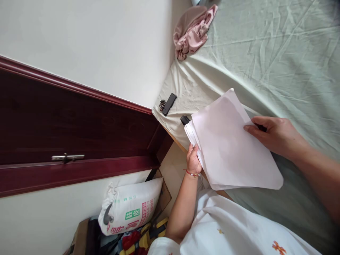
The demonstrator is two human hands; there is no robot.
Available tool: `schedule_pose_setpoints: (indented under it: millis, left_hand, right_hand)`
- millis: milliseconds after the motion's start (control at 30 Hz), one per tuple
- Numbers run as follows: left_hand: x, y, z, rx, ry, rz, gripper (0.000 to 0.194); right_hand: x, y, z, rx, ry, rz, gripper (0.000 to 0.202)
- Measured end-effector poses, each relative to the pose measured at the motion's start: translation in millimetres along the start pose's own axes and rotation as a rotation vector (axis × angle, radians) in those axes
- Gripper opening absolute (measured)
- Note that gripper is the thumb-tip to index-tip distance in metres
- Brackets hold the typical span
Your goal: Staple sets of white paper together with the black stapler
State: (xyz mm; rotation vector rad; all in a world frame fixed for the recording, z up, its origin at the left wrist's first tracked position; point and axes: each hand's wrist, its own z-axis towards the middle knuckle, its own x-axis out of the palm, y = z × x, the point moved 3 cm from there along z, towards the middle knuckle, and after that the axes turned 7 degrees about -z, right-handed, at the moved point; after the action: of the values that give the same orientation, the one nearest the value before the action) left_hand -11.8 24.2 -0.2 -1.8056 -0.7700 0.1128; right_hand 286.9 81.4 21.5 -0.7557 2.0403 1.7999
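Observation:
A stack of white paper sheets (233, 148) lies tilted across the front of me, its top sheet blank and slightly offset from the ones beneath. My left hand (193, 162) is closed on the stack's left edge, thumb on the upper side; a red beaded bracelet circles that wrist. At the opposite edge, my right hand (271, 134) pinches the paper between thumb and fingers. How many sheets it has hold of, I cannot tell. A small black object (185, 120) pokes out behind the stack's upper left corner, mostly hidden.
Under the stack spreads a bed with a pale green sheet (287, 53). A black case-like item with keys (169, 104) rests near its corner. Pink cloth (192, 33) lies by the wall. Left are a dark red door (79, 120) and a white printed sack (132, 205).

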Motion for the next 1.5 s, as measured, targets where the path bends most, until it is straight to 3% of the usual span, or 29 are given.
schedule_pose_setpoints:
  millis: [267,600,933,1167,1500]
  left_hand:
    - [4.5,-0.3,-2.9,0.017,0.018,0.000,0.038]
    - [11.3,-3.3,-6.7,0.017,0.188,0.084,0.048]
    - [11.3,-3.7,-5.7,0.024,0.195,0.098,0.049]
    - [11.3,-3.9,-6.0,0.015,0.195,0.086,0.049]
    - [10.2,-3.5,-6.1,0.028,0.179,0.091,0.046]
  right_hand:
    - [0.5,2.8,0.7,0.004,0.030,0.000,0.037]
    - [0.8,3.1,0.5,0.007,0.065,0.018,0.036]
    - [-9.8,6.0,1.8,0.037,-0.139,0.035,0.024]
    - [-7.8,8.7,-1.1,0.015,-0.045,0.092,0.030]
    - [-4.6,8.9,-0.1,0.011,-0.014,0.071,0.035]
